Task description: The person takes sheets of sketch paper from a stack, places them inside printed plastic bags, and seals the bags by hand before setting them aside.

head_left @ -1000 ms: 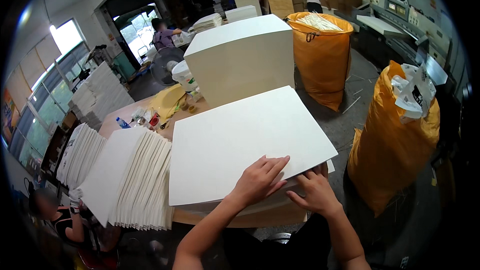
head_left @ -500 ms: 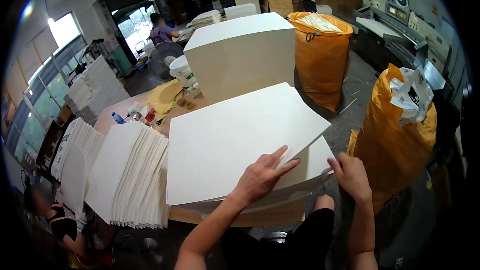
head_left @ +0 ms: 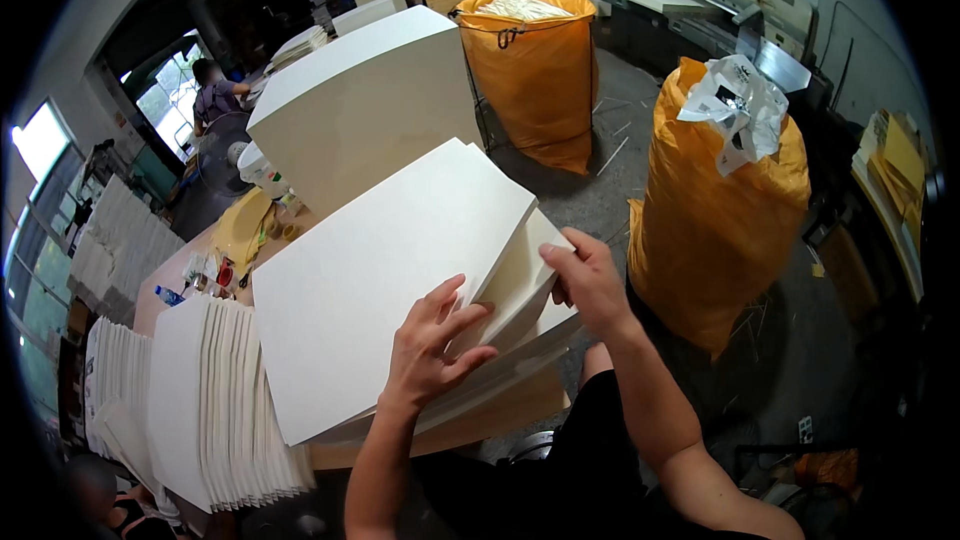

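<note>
The left hand (head_left: pixel 432 345) lies flat on the top sheet of a stack of large white paper sheets (head_left: pixel 380 270), fingers spread and pressing down near the sheet's near right edge, not closed on anything. The right hand (head_left: pixel 588 280) is at the stack's right corner, its fingers curled under a lifted bundle of sheets and the thumb on top, so it pinches that bundle and fans it up off the sheets below. The stack sits on a brown wooden table (head_left: pixel 480 418) directly in front of the person, its right corner hanging over the table's edge. Just left of it stand 2 rows of fanned white paper bundles (head_left: pixel 215 400), overlapping like shingles. Beyond them, small bottles and clutter (head_left: pixel 205 275) and a yellow cloth (head_left: pixel 243 228) lie on the table. Further back rises a tall white paper block (head_left: pixel 365 110). To the right stand 2 orange sacks: the nearer one (head_left: pixel 715 210) topped with white plastic, the farther one (head_left: pixel 535 75) filled with paper strips. A person (head_left: pixel 213 92) stands near the doorway at far left.
</note>
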Demonstrator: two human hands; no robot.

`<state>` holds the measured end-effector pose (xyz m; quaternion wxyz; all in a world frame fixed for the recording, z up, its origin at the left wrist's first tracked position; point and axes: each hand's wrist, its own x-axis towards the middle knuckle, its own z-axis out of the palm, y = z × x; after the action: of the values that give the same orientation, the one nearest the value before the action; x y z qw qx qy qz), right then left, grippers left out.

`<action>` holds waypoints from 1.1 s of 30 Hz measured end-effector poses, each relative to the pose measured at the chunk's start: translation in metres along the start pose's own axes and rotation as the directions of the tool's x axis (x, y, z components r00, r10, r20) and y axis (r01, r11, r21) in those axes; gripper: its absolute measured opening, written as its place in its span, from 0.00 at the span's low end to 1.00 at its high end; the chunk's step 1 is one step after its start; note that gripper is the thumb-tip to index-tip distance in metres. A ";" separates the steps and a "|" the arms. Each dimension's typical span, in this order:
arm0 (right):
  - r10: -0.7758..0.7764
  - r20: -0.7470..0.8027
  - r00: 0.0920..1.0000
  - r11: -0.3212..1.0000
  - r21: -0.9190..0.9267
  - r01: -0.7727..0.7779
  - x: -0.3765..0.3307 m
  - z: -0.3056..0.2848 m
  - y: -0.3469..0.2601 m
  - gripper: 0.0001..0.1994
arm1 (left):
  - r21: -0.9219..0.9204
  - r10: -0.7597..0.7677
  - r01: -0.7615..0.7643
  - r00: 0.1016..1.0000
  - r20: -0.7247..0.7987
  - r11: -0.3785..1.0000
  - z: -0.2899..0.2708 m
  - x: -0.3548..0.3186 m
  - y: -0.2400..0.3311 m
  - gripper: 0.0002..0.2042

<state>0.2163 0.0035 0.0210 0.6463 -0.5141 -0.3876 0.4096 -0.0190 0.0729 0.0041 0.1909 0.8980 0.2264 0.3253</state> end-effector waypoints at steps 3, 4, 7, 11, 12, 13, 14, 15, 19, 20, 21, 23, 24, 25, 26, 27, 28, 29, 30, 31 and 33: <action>0.057 0.055 0.997 0.985 0.158 -0.065 0.003 -0.004 0.002 0.13 | -0.028 0.018 -0.019 1.000 -0.022 0.999 0.000 0.000 -0.003 0.27; 0.061 0.059 0.996 0.980 0.185 -0.071 0.003 -0.004 0.002 0.13 | -0.023 0.021 -0.021 1.000 -0.011 1.000 -0.001 0.001 -0.003 0.28; 0.048 0.065 0.997 0.978 0.199 -0.060 0.004 -0.005 0.002 0.13 | -0.032 0.008 -0.008 1.000 -0.001 0.999 -0.001 0.003 -0.001 0.29; 0.077 0.085 0.993 0.991 0.107 -0.086 0.005 -0.004 -0.004 0.13 | -0.091 -0.048 0.047 0.999 -0.012 0.995 0.000 0.002 -0.005 0.26; 0.080 0.090 0.993 0.993 0.079 -0.087 0.005 -0.004 -0.006 0.14 | -0.103 -0.057 0.056 0.998 -0.007 0.993 0.000 0.002 -0.006 0.26; 0.084 0.096 0.992 0.995 0.051 -0.089 0.005 -0.005 -0.008 0.14 | -0.109 -0.059 0.058 0.998 -0.003 0.992 0.000 0.002 -0.006 0.25; 0.083 0.110 0.991 0.996 0.033 -0.087 0.006 -0.007 -0.007 0.15 | -0.114 -0.061 0.060 0.998 0.001 0.992 0.000 0.002 -0.007 0.25; 0.079 0.124 0.989 0.996 0.017 -0.082 0.007 -0.010 -0.007 0.15 | -0.118 -0.061 0.061 0.998 0.005 0.991 0.000 0.002 -0.007 0.25; 0.065 0.158 0.985 0.998 0.005 -0.067 0.005 -0.014 -0.008 0.18 | -0.100 -0.040 0.040 0.999 0.001 0.994 0.000 0.001 -0.008 0.22; 0.024 0.131 0.991 0.999 -0.045 -0.018 0.004 -0.013 -0.006 0.18 | -0.081 -0.057 0.056 0.998 -0.017 0.995 0.001 0.001 -0.003 0.22; -0.020 0.105 0.994 0.995 -0.096 0.030 0.002 -0.011 -0.003 0.18 | -0.064 -0.072 0.070 0.997 -0.036 0.996 0.002 0.002 0.002 0.22; -0.202 0.045 0.978 0.923 -0.324 0.205 -0.001 -0.006 0.006 0.18 | -0.028 -0.004 0.003 0.998 -0.058 1.000 0.004 0.001 -0.002 0.23; -0.333 0.032 0.942 0.816 -0.492 0.305 0.000 0.000 0.013 0.18 | -0.012 0.026 -0.027 0.998 -0.065 1.000 0.007 0.000 -0.005 0.24; -0.457 0.046 0.888 0.668 -0.642 0.377 -0.001 0.003 0.015 0.18 | -0.015 0.018 -0.019 0.998 -0.056 1.000 0.008 -0.001 -0.006 0.24; -0.290 -0.015 0.957 0.861 -0.440 0.254 -0.001 0.001 0.014 0.17 | -0.019 0.009 -0.010 0.999 -0.047 1.000 0.009 -0.002 -0.008 0.24; -0.110 -0.028 0.993 0.974 -0.203 0.102 -0.001 0.002 0.001 0.17 | -0.017 0.004 -0.005 0.999 -0.042 1.000 0.007 -0.002 -0.009 0.24; 0.071 0.006 0.997 0.996 0.045 -0.071 0.000 0.002 -0.006 0.16 | -0.003 0.017 -0.017 0.999 -0.033 1.000 0.007 -0.002 -0.010 0.24; 0.116 0.073 0.991 0.979 0.163 -0.126 0.004 -0.001 -0.002 0.15 | 0.010 0.030 -0.030 0.999 -0.024 0.999 0.006 -0.001 -0.010 0.24; 0.117 0.080 0.990 0.974 0.186 -0.130 0.004 -0.003 0.000 0.15 | 0.022 0.045 -0.044 0.999 -0.015 0.999 0.005 0.002 -0.009 0.24; 0.118 0.087 0.989 0.968 0.210 -0.134 0.004 -0.004 0.002 0.14 | 0.027 0.037 -0.036 0.999 -0.013 0.999 0.005 0.003 -0.005 0.25; 0.114 0.084 0.990 0.964 0.232 -0.131 0.004 -0.003 0.003 0.14 | 0.037 0.018 -0.018 1.000 -0.010 0.999 0.002 0.004 0.005 0.26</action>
<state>0.2203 0.0063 0.0182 0.6625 -0.4416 -0.3259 0.5098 -0.0135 0.0701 0.0069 0.1701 0.9017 0.2253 0.3274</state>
